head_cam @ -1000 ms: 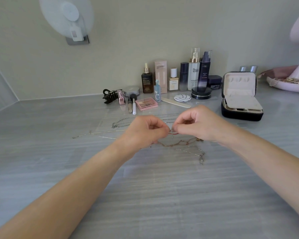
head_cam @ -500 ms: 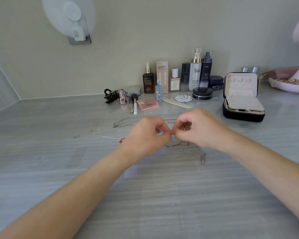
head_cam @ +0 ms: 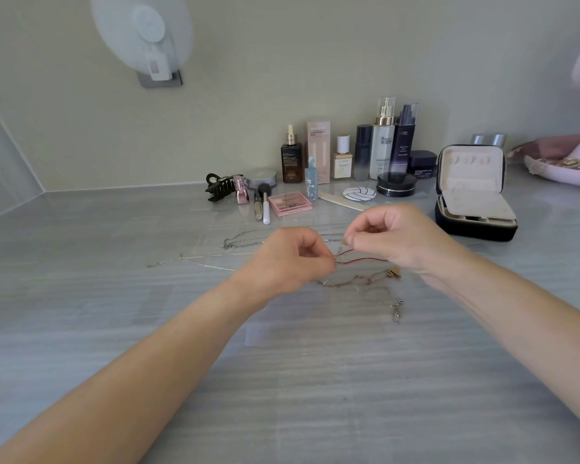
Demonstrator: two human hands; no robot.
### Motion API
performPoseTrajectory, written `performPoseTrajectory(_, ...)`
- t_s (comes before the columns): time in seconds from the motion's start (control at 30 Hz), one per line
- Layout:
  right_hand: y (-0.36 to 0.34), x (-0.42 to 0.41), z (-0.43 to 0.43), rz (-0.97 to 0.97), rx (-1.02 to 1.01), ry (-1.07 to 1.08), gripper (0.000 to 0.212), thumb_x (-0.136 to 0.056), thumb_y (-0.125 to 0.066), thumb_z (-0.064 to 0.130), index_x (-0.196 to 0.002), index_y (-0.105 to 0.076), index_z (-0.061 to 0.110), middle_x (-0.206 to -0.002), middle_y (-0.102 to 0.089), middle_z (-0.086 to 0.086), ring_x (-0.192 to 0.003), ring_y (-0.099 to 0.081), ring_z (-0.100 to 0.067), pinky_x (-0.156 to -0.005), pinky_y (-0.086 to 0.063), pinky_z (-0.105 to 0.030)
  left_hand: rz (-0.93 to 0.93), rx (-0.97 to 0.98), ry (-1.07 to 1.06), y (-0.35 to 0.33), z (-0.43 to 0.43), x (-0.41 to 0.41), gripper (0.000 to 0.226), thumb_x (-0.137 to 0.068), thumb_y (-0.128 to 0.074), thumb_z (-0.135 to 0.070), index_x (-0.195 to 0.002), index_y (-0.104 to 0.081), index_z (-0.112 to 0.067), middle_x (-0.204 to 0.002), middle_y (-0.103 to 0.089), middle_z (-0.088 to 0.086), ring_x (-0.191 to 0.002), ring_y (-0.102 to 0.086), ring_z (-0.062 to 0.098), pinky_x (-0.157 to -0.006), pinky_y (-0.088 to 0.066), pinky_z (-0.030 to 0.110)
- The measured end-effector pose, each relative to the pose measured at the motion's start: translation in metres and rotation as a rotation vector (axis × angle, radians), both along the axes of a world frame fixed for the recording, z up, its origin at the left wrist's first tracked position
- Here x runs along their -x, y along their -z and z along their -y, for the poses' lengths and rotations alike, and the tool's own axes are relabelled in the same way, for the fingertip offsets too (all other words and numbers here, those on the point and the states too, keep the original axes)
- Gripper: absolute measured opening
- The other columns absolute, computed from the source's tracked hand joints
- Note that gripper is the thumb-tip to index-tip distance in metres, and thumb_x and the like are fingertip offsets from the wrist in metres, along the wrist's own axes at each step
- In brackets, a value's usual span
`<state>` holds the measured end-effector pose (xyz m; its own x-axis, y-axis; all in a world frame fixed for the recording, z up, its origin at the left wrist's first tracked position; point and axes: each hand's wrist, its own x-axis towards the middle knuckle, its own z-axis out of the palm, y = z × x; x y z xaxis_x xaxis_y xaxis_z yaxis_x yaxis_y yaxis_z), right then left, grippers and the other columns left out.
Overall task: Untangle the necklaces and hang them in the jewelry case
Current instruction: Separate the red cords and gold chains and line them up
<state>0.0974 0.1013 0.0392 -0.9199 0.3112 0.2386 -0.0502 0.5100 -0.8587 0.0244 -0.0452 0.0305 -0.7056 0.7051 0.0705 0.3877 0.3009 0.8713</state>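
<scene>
Several thin necklaces lie tangled on the grey countertop. My left hand (head_cam: 292, 259) pinches a red cord necklace (head_cam: 359, 261) at the knot. My right hand (head_cam: 395, 239) pinches a fine strand just above it, a little to the right. A gold chain (head_cam: 355, 281) with a small pendant lies under my hands. Silver chains (head_cam: 245, 237) trail off to the left. The dark jewelry case (head_cam: 476, 226) stands open at the right, its cream lid upright and its hooks bare.
Cosmetic bottles (head_cam: 382, 142), a pink palette (head_cam: 290, 203), a hair claw (head_cam: 220, 190), brushes and a black jar (head_cam: 396, 184) line the back wall. A pink dish (head_cam: 556, 169) sits at the far right. A round white device (head_cam: 144, 31) hangs on the wall.
My hands have drawn slightly apart, the right one lifting up and right. A red cord loop now shows stretched between them, and the gold chain below is uncovered.
</scene>
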Motion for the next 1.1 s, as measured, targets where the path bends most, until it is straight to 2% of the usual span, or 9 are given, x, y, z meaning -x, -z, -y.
performPoseTrajectory(0.2,0.001,0.000,0.001,0.046,0.063,-0.037,0.015,-0.075,-0.066,0.005,-0.066,-0.067,0.017,-0.044,-0.056,0.016,-0.045,-0.047,0.006,-0.050,-0.037,-0.004,0.034,0.028,0.029,-0.001,-0.001,-0.002,0.007,-0.075,-0.069,-0.013,-0.074,-0.067,-0.019,-0.079,-0.066,0.000,-0.073,-0.058,0.009,-0.066,-0.046,0.020)
performPoseTrajectory(0.27,0.002,0.000,0.000,0.055,0.044,-0.032,0.017,-0.074,-0.067,0.005,-0.064,-0.068,0.019,-0.048,-0.058,0.013,-0.048,-0.048,0.004,-0.052,-0.039,-0.006,0.072,-0.018,-0.003,-0.003,-0.001,-0.003,0.004,-0.077,-0.070,-0.020,-0.080,-0.068,-0.020,-0.076,-0.065,-0.004,-0.069,-0.056,0.005,-0.052,-0.041,0.009)
performPoseTrajectory(0.37,0.003,0.000,0.002,0.058,-0.002,-0.031,0.017,-0.073,-0.068,0.006,-0.062,-0.068,0.019,-0.056,-0.060,0.009,-0.053,-0.050,0.001,-0.055,-0.040,-0.010,0.036,-0.077,-0.040,-0.003,-0.002,-0.001,0.009,-0.080,-0.068,-0.017,-0.087,-0.071,-0.012,-0.069,-0.063,-0.004,-0.056,-0.052,-0.002,-0.041,-0.033,0.005)
performPoseTrajectory(0.47,0.004,0.001,0.004,0.042,-0.070,-0.035,0.017,-0.072,-0.070,0.008,-0.061,-0.068,0.020,-0.052,-0.059,0.010,-0.050,-0.047,0.002,-0.051,-0.038,-0.010,-0.033,-0.069,-0.032,-0.002,-0.002,-0.001,0.003,-0.079,-0.068,-0.012,-0.080,-0.070,-0.010,-0.061,-0.060,-0.006,-0.044,-0.050,-0.006,-0.041,-0.034,0.006)
performPoseTrajectory(0.6,0.003,0.001,0.003,0.040,-0.125,-0.050,0.016,-0.071,-0.069,0.009,-0.061,-0.068,0.022,-0.054,-0.058,0.008,-0.049,-0.045,0.001,-0.049,-0.037,-0.009,-0.103,-0.044,-0.029,0.001,-0.003,0.001,0.017,-0.077,-0.067,-0.011,-0.064,-0.064,-0.021,-0.057,-0.057,-0.008,-0.043,-0.047,-0.004,-0.042,-0.037,0.010)
performPoseTrajectory(0.77,0.004,0.002,0.003,0.067,-0.174,-0.064,0.015,-0.068,-0.066,0.005,-0.062,-0.065,0.018,-0.051,-0.051,0.009,-0.044,-0.041,0.001,-0.046,-0.035,-0.011,-0.109,-0.071,-0.031,0.002,-0.003,0.001,0.015,-0.075,-0.062,-0.009,-0.066,-0.061,-0.021,-0.059,-0.053,-0.009,-0.044,-0.045,-0.003,-0.043,-0.036,0.009)
performPoseTrajectory(0.9,0.005,0.003,0.002,0.066,-0.125,-0.074,0.016,-0.067,-0.065,0.006,-0.060,-0.063,0.020,-0.046,-0.049,0.013,-0.045,-0.041,0.001,-0.045,-0.033,-0.010,0.039,-0.068,-0.025,0.002,-0.004,0.004,0.013,-0.077,-0.060,-0.015,-0.066,-0.058,-0.021,-0.062,-0.051,-0.005,-0.058,-0.046,0.006,-0.049,-0.035,0.014)
performPoseTrajectory(1.03,0.004,0.002,0.001,0.049,-0.040,-0.060,0.014,-0.070,-0.063,0.004,-0.064,-0.062,0.017,-0.065,-0.055,0.001,-0.060,-0.045,-0.007,-0.056,-0.034,-0.018,0.340,-0.118,0.040,0.000,-0.001,0.011,0.003,-0.062,-0.052,-0.024,-0.062,-0.053,-0.020,-0.061,-0.051,-0.008,-0.056,-0.050,0.008,-0.059,-0.036,0.025)
performPoseTrajectory(1.1,0.004,0.002,-0.001,0.064,-0.018,-0.043,0.015,-0.071,-0.063,0.004,-0.064,-0.062,0.018,-0.068,-0.056,-0.002,-0.064,-0.045,-0.011,-0.060,-0.035,-0.023,0.486,-0.176,0.091,-0.001,0.001,0.013,0.006,-0.066,-0.047,-0.022,-0.061,-0.050,-0.021,-0.064,-0.052,-0.007,-0.058,-0.049,0.010,-0.061,-0.036,0.028)
